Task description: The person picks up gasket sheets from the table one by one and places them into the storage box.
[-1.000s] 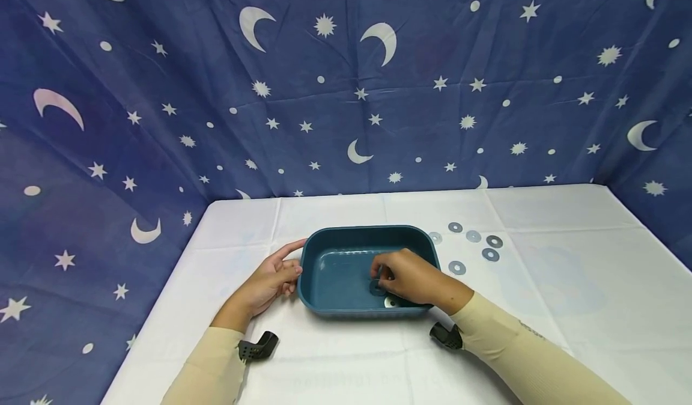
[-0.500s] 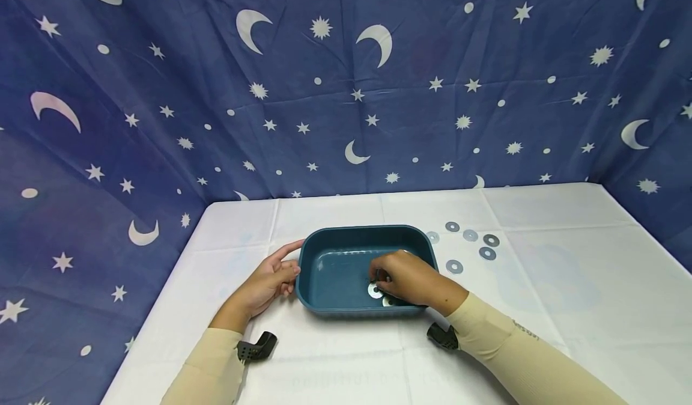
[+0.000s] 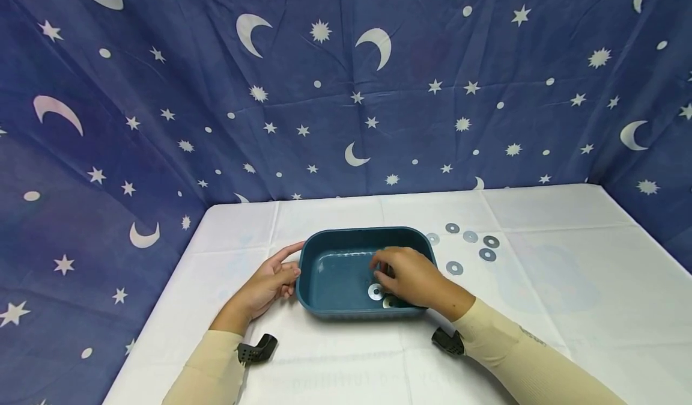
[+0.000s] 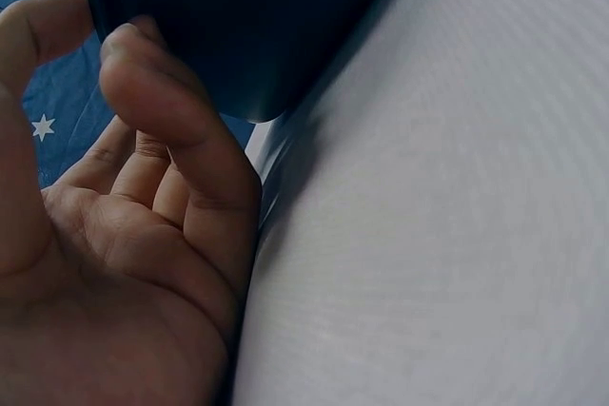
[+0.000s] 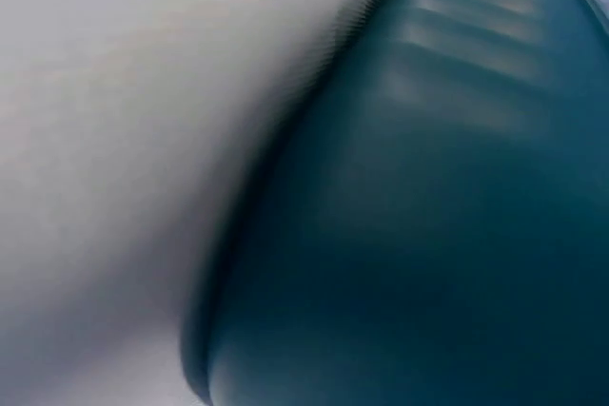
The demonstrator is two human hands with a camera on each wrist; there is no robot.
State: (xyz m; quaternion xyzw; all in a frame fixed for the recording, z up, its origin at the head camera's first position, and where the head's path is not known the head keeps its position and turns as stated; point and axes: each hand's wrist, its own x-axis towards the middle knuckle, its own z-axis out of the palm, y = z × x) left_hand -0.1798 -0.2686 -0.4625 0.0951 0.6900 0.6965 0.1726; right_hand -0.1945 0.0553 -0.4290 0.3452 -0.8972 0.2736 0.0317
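A dark teal tray (image 3: pixel 335 300) stands on the white-covered table. My left hand (image 3: pixel 265 288) rests at its left end, index finger and thumb touching the outer wall; the left wrist view shows the same hand (image 4: pixel 143 206) with the palm turned up. Inside the tray is my right hand (image 3: pixel 413 276), its fingers loosely bent and nothing visible between them. Just below its fingertips a shiny metal washer (image 3: pixel 371 292) lies on the tray floor. A second washer (image 3: pixel 387 302) is partly hidden by the hand. In the right wrist view only the tray's outer wall (image 5: pixel 400 216) shows.
Several loose flat washers lie on the table right of the tray, among them a grey washer (image 3: pixel 450 267) and a darker washer (image 3: pixel 491 237). A blue curtain (image 3: pixel 303 92) with moons and stars hangs behind the table and at its sides.
The right hand has let go of a washer, which now lies flat on the tray floor, and has lifted slightly off it. The left hand stays on the tray.
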